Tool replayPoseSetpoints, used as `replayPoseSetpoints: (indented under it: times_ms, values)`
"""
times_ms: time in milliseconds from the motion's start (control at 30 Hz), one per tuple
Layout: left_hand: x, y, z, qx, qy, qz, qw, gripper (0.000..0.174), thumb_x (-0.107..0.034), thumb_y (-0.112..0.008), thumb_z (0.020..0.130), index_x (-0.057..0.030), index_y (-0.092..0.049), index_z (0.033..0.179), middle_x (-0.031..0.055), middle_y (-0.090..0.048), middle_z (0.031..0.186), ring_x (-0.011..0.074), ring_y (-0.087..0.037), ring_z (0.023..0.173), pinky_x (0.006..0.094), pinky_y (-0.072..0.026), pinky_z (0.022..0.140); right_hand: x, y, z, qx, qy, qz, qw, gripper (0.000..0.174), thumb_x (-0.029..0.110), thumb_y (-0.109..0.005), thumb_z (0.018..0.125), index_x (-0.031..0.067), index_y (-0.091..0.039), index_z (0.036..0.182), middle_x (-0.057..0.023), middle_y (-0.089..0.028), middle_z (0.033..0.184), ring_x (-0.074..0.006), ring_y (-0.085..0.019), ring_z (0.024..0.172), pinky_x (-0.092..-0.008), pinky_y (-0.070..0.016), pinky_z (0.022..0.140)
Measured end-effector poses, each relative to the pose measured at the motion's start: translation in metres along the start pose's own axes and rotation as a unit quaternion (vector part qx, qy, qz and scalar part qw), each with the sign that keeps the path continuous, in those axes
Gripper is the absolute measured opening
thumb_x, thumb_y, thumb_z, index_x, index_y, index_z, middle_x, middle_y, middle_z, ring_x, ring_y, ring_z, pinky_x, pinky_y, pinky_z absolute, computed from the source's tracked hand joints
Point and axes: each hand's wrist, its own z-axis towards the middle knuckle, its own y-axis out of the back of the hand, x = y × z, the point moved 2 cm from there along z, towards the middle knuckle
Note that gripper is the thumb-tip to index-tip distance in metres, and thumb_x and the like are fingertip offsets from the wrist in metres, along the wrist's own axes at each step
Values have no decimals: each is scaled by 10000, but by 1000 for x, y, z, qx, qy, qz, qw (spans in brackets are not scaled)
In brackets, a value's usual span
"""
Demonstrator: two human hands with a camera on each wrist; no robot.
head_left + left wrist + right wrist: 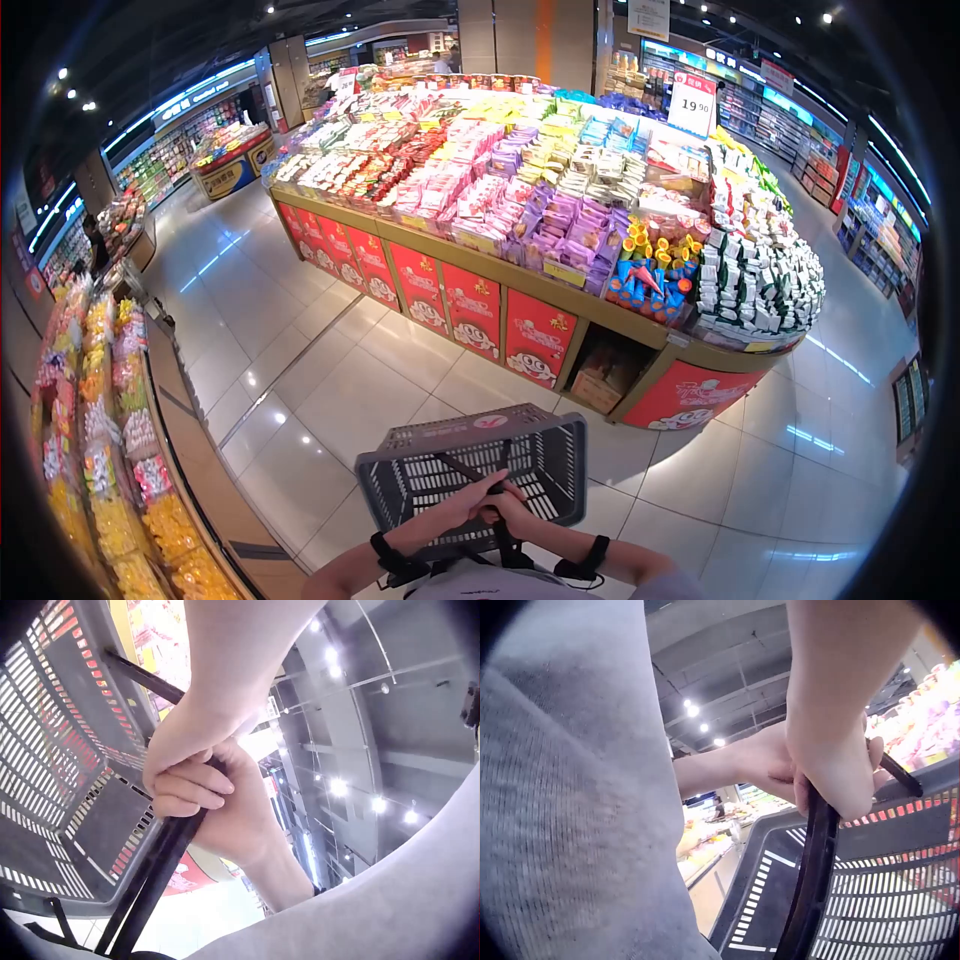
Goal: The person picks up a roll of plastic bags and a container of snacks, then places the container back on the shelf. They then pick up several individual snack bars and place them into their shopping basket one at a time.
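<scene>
A grey plastic shopping basket (575,470) with slatted sides hangs in front of the body, its slatted inside showing. My left hand (468,503) and right hand (517,516) meet at its black handle (161,877). In the left wrist view, curled fingers (191,791) of the left hand wrap the handle, right against the right hand (236,817). From the right wrist, the right hand (836,769) grips the handle bar, overlapping the left hand (769,759) behind it. Part of each hand's fingers is hidden by the other hand. Black bands circle both wrists.
A long display island (480,345) heaped with wrapped snacks stands ahead, bearing a price sign (692,103). Its front has an opening with a cardboard box (598,390). Another snack stand (165,480) runs along the left. Glossy tile floor (290,390) lies between them.
</scene>
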Motion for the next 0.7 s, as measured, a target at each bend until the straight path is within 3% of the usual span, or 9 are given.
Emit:
replayPoseSetpoints:
  times_ms: [400,567,633,700]
  values:
    - [-139,77,119,145,63,58,986,483,-487,-370,902,-76,-620,942,1,-557,740,64,-448,553,182,-350,483,115,52,115,-142,95,104,980,87,56,-536,715,-24,-540,681,-35,-460,568,-95,-362,467,-225,-260,458]
    - [-186,108,154,181,115,64,975,485,-513,-385,889,-93,-624,927,-10,-536,727,74,-430,569,190,-335,494,155,58,154,-189,81,124,971,92,57,-520,733,-14,-538,678,-9,-403,519,-103,-356,448,-237,-271,463]
    - [-187,118,174,201,133,73,968,477,-515,-419,869,-87,-626,910,-4,-592,801,67,-520,675,193,-361,519,163,61,161,-218,78,158,960,130,74,-505,754,52,-471,630,-5,-394,515,-110,-357,447,-243,-270,478]
    - [-193,121,189,220,138,98,961,479,-538,-395,869,-114,-609,932,-25,-591,834,53,-514,724,192,-350,533,169,67,166,-251,81,159,951,80,97,-510,766,53,-481,706,-10,-403,521,-130,-372,453,-260,-280,485]
